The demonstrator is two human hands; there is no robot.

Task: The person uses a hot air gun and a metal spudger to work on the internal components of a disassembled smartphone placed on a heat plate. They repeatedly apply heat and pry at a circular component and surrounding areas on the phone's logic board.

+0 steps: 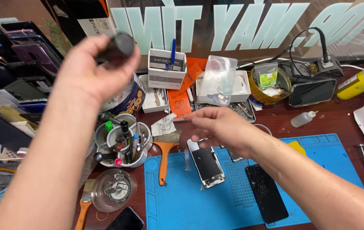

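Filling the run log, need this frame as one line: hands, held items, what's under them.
left hand: raised, grips dark cylinder | right hand: empty, above white-framed phone | blue mat: also cracked black phone

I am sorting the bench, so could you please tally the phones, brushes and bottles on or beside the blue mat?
Phones: 3 (white-edged, cracked black, bottom-edge black)
Brushes: 2 (orange handle, lower left)
Bottles: 2 (clear dropper, yellow)
Total: 7
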